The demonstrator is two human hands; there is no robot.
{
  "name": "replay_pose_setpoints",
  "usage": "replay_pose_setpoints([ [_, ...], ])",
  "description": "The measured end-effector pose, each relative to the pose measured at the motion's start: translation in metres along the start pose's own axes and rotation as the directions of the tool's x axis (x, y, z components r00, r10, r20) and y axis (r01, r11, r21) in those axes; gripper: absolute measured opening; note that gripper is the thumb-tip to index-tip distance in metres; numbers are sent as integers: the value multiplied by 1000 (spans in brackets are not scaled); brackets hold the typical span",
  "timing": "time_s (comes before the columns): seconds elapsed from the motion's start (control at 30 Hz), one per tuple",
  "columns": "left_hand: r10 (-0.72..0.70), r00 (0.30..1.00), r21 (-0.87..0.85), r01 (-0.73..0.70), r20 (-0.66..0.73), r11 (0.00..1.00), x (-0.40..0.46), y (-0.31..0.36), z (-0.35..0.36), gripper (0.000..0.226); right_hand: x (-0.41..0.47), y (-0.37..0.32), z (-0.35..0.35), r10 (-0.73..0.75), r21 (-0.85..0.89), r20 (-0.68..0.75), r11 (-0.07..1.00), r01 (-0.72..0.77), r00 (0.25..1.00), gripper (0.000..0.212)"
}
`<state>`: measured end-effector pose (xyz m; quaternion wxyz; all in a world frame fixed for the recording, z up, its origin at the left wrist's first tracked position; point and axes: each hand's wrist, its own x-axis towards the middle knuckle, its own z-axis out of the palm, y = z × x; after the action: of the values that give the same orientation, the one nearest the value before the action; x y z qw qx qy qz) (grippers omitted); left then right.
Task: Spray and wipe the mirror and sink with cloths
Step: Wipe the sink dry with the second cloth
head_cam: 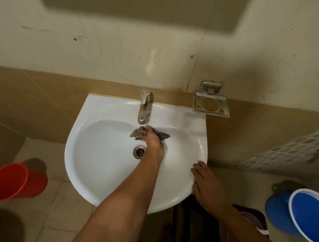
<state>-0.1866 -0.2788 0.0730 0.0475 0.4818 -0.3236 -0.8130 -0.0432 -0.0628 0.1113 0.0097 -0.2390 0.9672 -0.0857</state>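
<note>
Forearms: we see both bare forearms reaching in from the lower edge, nearest the camera.
Right hand: our right hand lies flat, fingers spread and empty, on the front right rim of the sink.
Left hand: our left hand reaches across the bowl and is closed around the cloth, pressing it on the back slope of the basin.
Cloth location: we find the cloth bunched, grey-brown, directly below the spout of the tap and just behind the drain; its ends stick out on both sides of the fist.
Sink: white, wall-mounted, rounded at the front; we note a glossy surface.
Tap: metal, single lever, mounted at the centre of the back ledge.
Wall fitting: we record a metal holder fixed to the tiled wall, just beside the sink's back right corner.
Floor, left: a red bucket stands well apart from the sink.
Floor, right: a blue bucket with a white rim stands near the right edge of view.
Mirror: we cannot tell; only a blurred dark edge shows at the top.
</note>
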Motion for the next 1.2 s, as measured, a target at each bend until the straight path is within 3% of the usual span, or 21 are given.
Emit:
replay_pose_setpoints([
  [0.07, -10, 997, 29, 8, 82, 1000, -38, -5, 18, 43, 1, 0, -4, -9, -19, -4, 1000, 8, 1000, 46],
  [0.13, -48, 979, 60, 36, 199, 998, -56, -15, 32, 36, 1, 0, -6, -21, -39, 4, 999, 21, 1000, 46],
  [0.2, -87, 964, 68, 72, 250, 995, -66, -22, 37, 48, 1, 3, -6, -19, -43, 25, 999, 20, 1000, 47],
  [0.33, -160, 945, 380, 41, 287, 924, -44, -58, 23, 91, 1, 1, -10, -1, 6, 55, 1000, 0, 999, 44],
  [0.4, -208, 910, 631, -71, 358, 773, -71, -53, 8, 103, 2, 1, -13, -1, 48, 53, 999, -2, 999, 38],
  [0.47, -221, 843, 769, -299, 490, 565, -84, -52, -12, 74, 4, 1, -15, 22, 125, 57, 992, -29, 998, 34],
  [0.57, -391, 680, 777, -603, 619, 181, -84, -51, -51, 71, 10, 0, -19, 65, 222, 45, 972, -74, 997, 31],
  [0.6, -424, 669, 761, -644, 610, 78, -77, -47, -64, 69, 12, 0, -21, 71, 218, 36, 973, -77, 997, 29],
  [0.7, -504, 641, 714, -697, 579, -65, -82, -22, -96, 55, 14, -2, -26, 80, 204, 38, 975, -86, 996, 27],
  [0.8, -547, 655, 671, -710, 521, -211, -95, 9, -129, 53, 11, -4, -25, 75, 219, 16, 973, -77, 997, 28],
  [0.9, -500, 748, 633, -650, 436, -420, -94, 36, -155, 51, 9, -11, -22, 37, 214, -3, 976, -36, 999, 27],
  [1.03, -387, 847, 584, -532, 364, -613, -91, 67, -180, 53, 11, -25, -18, 42, 211, 17, 976, -45, 999, 28],
  [1.13, -337, 856, 596, -516, 392, -615, -100, 78, -187, 50, 14, -43, -18, 28, 229, 56, 973, -40, 998, 29],
  [1.2, -326, 854, 696, -519, 405, -496, -109, 84, -186, 43, 15, -60, -20, 24, 316, 103, 947, -55, 994, 31],
])
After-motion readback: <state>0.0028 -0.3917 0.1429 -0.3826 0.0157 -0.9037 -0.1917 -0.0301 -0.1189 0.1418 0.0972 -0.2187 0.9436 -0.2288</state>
